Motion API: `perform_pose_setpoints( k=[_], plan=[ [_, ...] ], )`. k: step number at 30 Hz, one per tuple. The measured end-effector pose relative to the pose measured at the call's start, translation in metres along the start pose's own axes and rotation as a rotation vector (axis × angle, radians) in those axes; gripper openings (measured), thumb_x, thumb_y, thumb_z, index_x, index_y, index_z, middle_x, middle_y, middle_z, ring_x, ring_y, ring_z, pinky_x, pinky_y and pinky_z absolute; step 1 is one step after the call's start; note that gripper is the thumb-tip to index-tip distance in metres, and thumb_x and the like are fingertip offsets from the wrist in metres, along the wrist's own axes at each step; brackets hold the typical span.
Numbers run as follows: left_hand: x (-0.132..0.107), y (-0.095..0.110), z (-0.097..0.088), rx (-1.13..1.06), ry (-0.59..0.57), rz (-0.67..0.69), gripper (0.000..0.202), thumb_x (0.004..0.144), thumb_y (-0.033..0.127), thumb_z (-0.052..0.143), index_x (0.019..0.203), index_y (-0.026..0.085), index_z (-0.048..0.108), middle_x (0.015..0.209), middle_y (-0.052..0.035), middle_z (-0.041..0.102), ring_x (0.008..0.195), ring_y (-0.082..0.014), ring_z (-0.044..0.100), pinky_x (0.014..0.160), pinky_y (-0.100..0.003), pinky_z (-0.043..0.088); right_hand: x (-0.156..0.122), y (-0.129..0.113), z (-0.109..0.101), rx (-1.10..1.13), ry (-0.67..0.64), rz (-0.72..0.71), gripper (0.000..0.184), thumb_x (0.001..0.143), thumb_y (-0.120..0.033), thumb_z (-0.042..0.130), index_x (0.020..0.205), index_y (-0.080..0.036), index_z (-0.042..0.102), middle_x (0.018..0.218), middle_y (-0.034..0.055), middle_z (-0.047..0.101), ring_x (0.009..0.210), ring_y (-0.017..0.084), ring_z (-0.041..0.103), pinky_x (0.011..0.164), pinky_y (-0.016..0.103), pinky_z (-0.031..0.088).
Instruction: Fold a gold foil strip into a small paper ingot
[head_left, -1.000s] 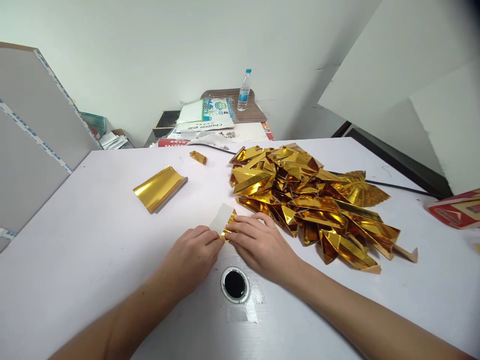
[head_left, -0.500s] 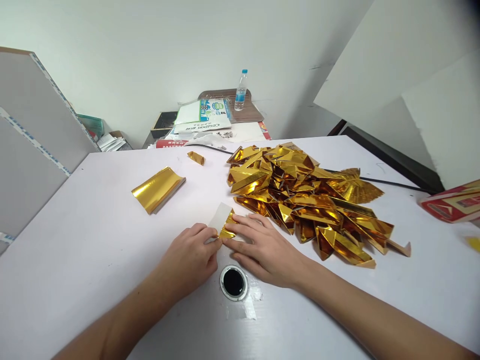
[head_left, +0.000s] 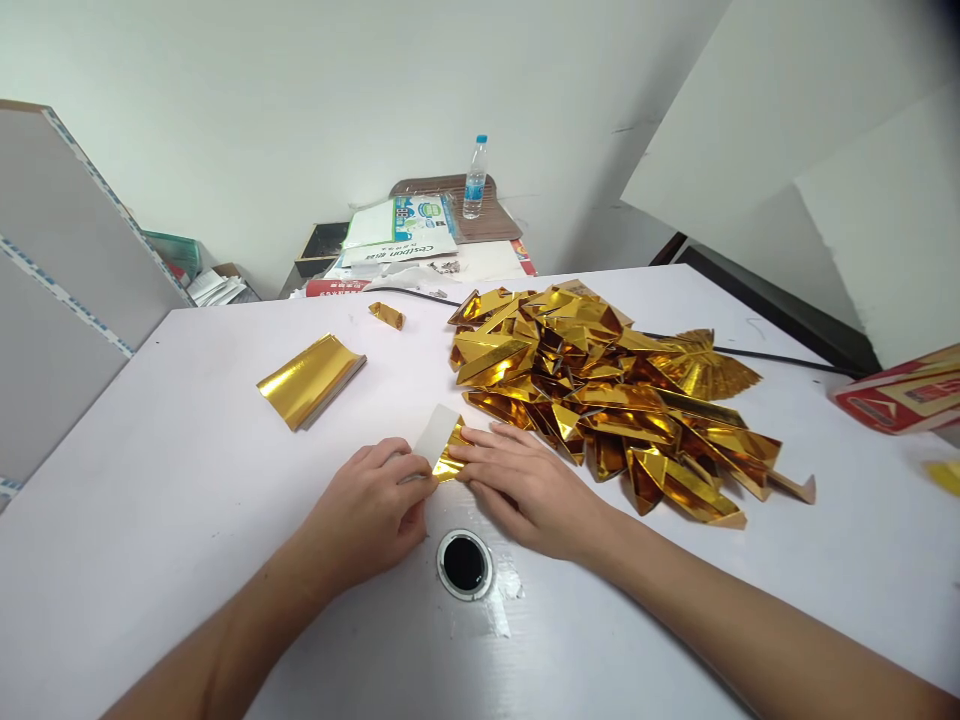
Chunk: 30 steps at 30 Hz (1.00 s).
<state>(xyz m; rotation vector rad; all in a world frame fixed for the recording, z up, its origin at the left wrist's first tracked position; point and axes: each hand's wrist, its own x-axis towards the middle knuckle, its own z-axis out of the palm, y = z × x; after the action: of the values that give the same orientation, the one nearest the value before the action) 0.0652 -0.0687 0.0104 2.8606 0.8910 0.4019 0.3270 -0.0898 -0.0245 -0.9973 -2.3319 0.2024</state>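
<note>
My left hand (head_left: 367, 515) and right hand (head_left: 529, 485) pinch the gold foil sheet (head_left: 444, 446) between their fingertips, flat on the white table (head_left: 187, 480), its long axis slanting away up-left, both hands equally near, the folded gold pile (head_left: 600, 395) just beyond my right.

A gold heap (head_left: 600, 395) lies on the white surface (head_left: 187, 470), with a foil stack (head_left: 309, 381) and a small folded piece (head_left: 386, 315) apart at left. A grommet hole (head_left: 464, 564) sits near the front edge; a bottle (head_left: 474, 179) stands behind by papers (head_left: 401, 228).
</note>
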Motion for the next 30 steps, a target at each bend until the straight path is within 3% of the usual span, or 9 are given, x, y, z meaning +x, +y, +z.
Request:
perform_pose_setpoints(
  k=[4,8,13,16,19,22,25,30],
  plan=[
    [0.002,-0.004,0.001,0.022,-0.034,0.064,0.021,0.091,0.008,0.055,0.103,0.019,0.068,0.14,-0.006,0.069,0.143,-0.0374,0.05,0.108,-0.053,0.055,0.001,0.006,-0.003,0.033,-0.045,0.013,0.025,0.104,-0.013,0.049,0.105,-0.022,0.073,0.133,0.008,0.075,0.132,0.026,0.067,0.119,0.056,0.046],
    [0.004,0.001,0.002,0.052,-0.064,0.064,0.02,0.097,0.019,0.061,0.117,0.019,0.066,0.142,-0.0076,0.067,0.134,-0.0382,0.054,0.108,-0.057,0.053,0.003,0.003,-0.005,0.048,0.041,-0.051,0.02,0.105,-0.017,0.052,0.109,-0.02,0.071,0.134,0.0127,0.074,0.13,0.026,0.067,0.115,0.051,0.053],
    [0.004,0.019,0.005,0.002,-0.012,0.028,0.041,0.099,0.042,0.07,0.133,0.02,0.061,0.136,-0.0133,0.065,0.12,-0.0348,0.058,0.105,-0.057,0.053,0.002,-0.001,-0.002,0.071,0.073,-0.094,0.022,0.105,-0.019,0.055,0.122,-0.022,0.069,0.13,0.0103,0.075,0.123,0.023,0.071,0.116,0.048,0.053],
    [0.005,0.015,0.007,-0.124,0.121,0.056,0.021,0.103,0.027,0.058,0.122,0.02,0.061,0.121,-0.0108,0.07,0.115,-0.0282,0.062,0.105,-0.049,0.054,0.002,0.0,0.0,0.06,0.028,-0.093,0.02,0.105,-0.02,0.055,0.119,-0.022,0.069,0.125,0.0087,0.077,0.121,0.023,0.071,0.118,0.051,0.049],
    [0.01,0.005,0.01,-0.208,0.262,0.003,0.022,0.103,0.018,0.051,0.123,0.019,0.057,0.122,-0.0117,0.07,0.116,-0.0253,0.064,0.103,-0.044,0.055,0.006,0.0,-0.002,0.05,0.025,-0.12,0.015,0.105,-0.022,0.056,0.11,-0.021,0.07,0.116,0.0083,0.078,0.117,0.025,0.07,0.112,0.05,0.051],
    [0.016,0.001,0.018,-0.145,0.202,-0.099,0.031,0.101,0.021,0.055,0.132,0.019,0.055,0.124,-0.0128,0.071,0.114,-0.0283,0.066,0.097,-0.047,0.057,0.009,0.0,-0.002,0.008,0.034,-0.123,0.011,0.104,-0.028,0.061,0.105,-0.022,0.07,0.108,0.0082,0.077,0.119,0.028,0.065,0.105,0.049,0.051],
    [0.017,0.004,0.024,-0.081,0.119,-0.11,0.034,0.1,0.021,0.057,0.134,0.018,0.056,0.124,-0.0125,0.072,0.111,-0.0296,0.066,0.093,-0.048,0.056,0.007,0.0,-0.001,-0.069,0.037,-0.056,0.014,0.103,-0.035,0.064,0.103,-0.022,0.07,0.106,0.0085,0.076,0.12,0.03,0.063,0.105,0.052,0.043],
    [0.009,0.008,0.023,-0.03,0.099,-0.084,0.039,0.096,0.022,0.065,0.134,0.017,0.056,0.128,-0.0126,0.072,0.11,-0.0315,0.065,0.09,-0.049,0.056,0.002,0.001,-0.003,-0.135,-0.007,0.032,0.039,0.098,-0.056,0.074,0.114,-0.021,0.069,0.118,0.0098,0.077,0.123,0.033,0.061,0.106,0.054,0.034]
  ],
)
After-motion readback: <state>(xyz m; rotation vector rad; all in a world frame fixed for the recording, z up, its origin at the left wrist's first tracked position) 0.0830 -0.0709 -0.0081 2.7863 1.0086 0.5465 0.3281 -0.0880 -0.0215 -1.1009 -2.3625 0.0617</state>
